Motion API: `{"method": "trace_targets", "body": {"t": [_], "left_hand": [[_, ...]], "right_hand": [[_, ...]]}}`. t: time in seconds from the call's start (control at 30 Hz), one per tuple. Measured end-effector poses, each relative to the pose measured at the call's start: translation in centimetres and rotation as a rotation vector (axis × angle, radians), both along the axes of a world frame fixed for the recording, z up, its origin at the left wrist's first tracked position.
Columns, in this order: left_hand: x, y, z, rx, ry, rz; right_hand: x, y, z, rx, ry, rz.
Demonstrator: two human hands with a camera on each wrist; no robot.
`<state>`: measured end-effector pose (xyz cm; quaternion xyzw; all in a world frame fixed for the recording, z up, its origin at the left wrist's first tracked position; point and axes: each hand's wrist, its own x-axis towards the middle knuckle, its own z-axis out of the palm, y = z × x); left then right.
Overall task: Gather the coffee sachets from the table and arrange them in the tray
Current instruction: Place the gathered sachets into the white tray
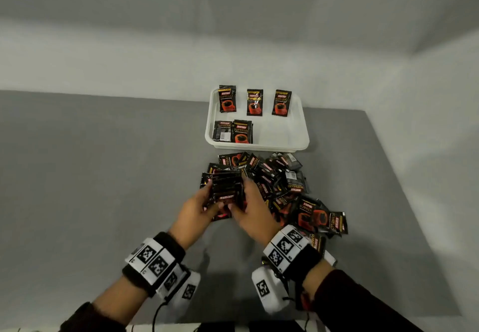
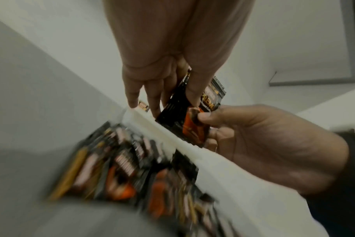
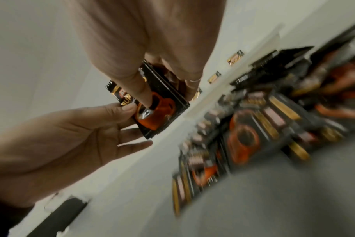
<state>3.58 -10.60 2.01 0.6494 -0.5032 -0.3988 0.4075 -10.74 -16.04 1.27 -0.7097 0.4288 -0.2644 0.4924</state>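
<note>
A white tray [image 1: 282, 131] sits at the table's far side. It holds three black-and-orange coffee sachets [image 1: 254, 102] in a back row and two at its front left. A loose pile of sachets [image 1: 285, 189] lies just in front of the tray and runs to the right. Above the pile's left end, my left hand [image 1: 207, 202] and right hand [image 1: 246, 199] together grip a small stack of sachets [image 1: 226, 188]. In the left wrist view my left hand [image 2: 170, 96] holds the stack [image 2: 180, 117] between fingers and thumb. In the right wrist view my right hand's thumb presses on the stack [image 3: 162, 110].
The grey table [image 1: 103, 176] is bounded by a pale wall behind and its right edge [image 1: 404, 202] close to the pile. The tray's front right part is bare. Both wrist views are blurred over the pile [image 3: 253, 128].
</note>
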Motion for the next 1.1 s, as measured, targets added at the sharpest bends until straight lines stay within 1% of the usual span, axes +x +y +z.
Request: {"method": "trace_targets", "body": {"t": [0.03,0.1,0.17,0.2,0.3,0.33,0.43,0.5,0.6,0.63,0.7,0.73,0.83,0.93,1.1], "left_hand": [[0.1,-1.5,1.2,-0.01,0.04,-0.01],[-0.1,-4.6,3.5,-0.045,0.096,-0.061],[-0.5,-8.0,5.3,-0.066,0.072,-0.122],[-0.8,-9.7,5.9,-0.069,0.065,-0.141],[-1.6,-14.9,6.4,-0.079,0.005,-0.149],[-1.8,-16.5,6.1,-0.043,-0.015,-0.136],[-2.2,-20.7,4.8,0.137,-0.003,-0.085],[-2.1,-22.8,4.1,0.215,-0.01,-0.064],[-2.0,-24.9,2.9,0.285,-0.113,-0.068],[-2.1,-25.4,2.4,0.305,-0.124,-0.058],[-2.4,-25.9,1.3,0.348,-0.079,-0.023],[-2.6,-26.1,0.6,0.367,-0.09,-0.027],[-2.8,-26.3,-0.6,0.422,-0.236,-0.065],[-2.7,-26.6,-1.3,0.418,-0.272,-0.059],[-2.1,-26.7,-1.2,0.413,-0.37,-0.08]], "right_hand": [[-0.1,-1.2,1.2,-0.041,-0.023,-0.02],[-0.2,-3.8,3.6,-0.048,-0.074,-0.066],[-0.4,-6.7,5.7,-0.035,-0.143,-0.103],[-0.5,-8.2,6.6,-0.037,-0.142,-0.129],[-0.8,-13.2,8.0,-0.003,0.026,-0.191],[-1.0,-14.8,8.0,0.038,0.072,-0.194],[-1.2,-18.7,7.2,0.193,0.096,-0.22],[-1.2,-20.8,6.4,0.273,0.143,-0.245],[-0.8,-23.2,5.1,0.437,0.199,-0.298],[-0.7,-23.8,4.7,0.476,0.227,-0.296],[-0.4,-24.7,3.9,0.5,0.313,-0.257],[-0.3,-25.1,3.5,0.496,0.359,-0.238],[-0.3,-25.8,2.2,0.487,0.465,-0.206],[-0.4,-26.3,1.2,0.501,0.498,-0.191],[-0.3,-26.1,0.3,0.486,0.524,-0.163]]}}
